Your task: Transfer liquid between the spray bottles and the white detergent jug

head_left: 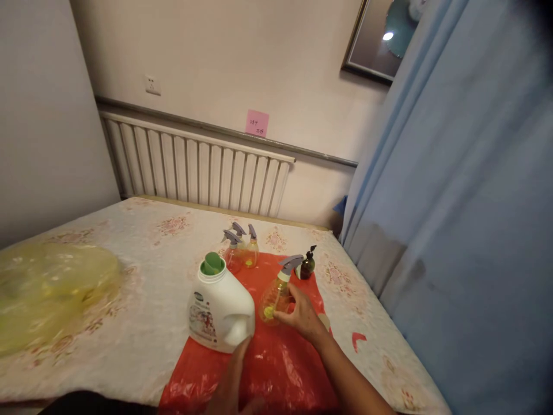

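Observation:
My right hand (302, 316) is wrapped round a clear yellowish spray bottle (276, 294) with a grey trigger head, upright on a red plastic sheet (276, 369). My left hand (233, 377) reaches up from the bottom edge, fingers extended, fingertips touching the base of a white detergent jug (218, 314) with an open green spout. The jug stands upright at the red sheet's left edge. Behind them stand three more small spray bottles (239, 251) and a dark pump bottle (307, 265).
A floral-patterned mattress (129, 276) carries everything. A crumpled yellow plastic bag (47, 294) lies at its left. A white radiator (194, 170) with a pink note above it lines the back wall. A blue curtain (453, 202) hangs along the right.

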Demonstrator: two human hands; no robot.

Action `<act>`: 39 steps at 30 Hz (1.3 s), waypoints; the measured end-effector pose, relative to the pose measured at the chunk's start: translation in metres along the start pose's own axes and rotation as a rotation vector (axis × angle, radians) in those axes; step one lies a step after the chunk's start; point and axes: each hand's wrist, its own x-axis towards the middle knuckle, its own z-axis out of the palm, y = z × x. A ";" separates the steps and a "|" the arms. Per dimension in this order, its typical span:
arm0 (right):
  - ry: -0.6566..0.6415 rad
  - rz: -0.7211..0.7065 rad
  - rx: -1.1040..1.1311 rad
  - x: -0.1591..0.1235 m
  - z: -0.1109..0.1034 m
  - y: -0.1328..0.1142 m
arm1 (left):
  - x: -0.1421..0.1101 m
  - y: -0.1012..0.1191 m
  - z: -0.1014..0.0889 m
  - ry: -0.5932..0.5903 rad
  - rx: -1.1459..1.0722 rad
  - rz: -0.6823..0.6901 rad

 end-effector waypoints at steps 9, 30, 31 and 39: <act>-0.122 0.025 0.061 -0.065 -0.021 -0.046 | 0.041 0.045 0.015 0.098 -0.255 0.157; 0.144 0.258 0.378 -0.109 0.031 -0.049 | -0.010 0.016 0.026 0.014 -0.434 0.101; 0.139 0.261 0.371 -0.111 0.034 -0.049 | -0.011 0.014 0.026 0.012 -0.445 0.093; 0.091 0.262 0.396 -0.108 0.044 -0.055 | -0.015 0.010 0.019 0.019 -0.549 0.082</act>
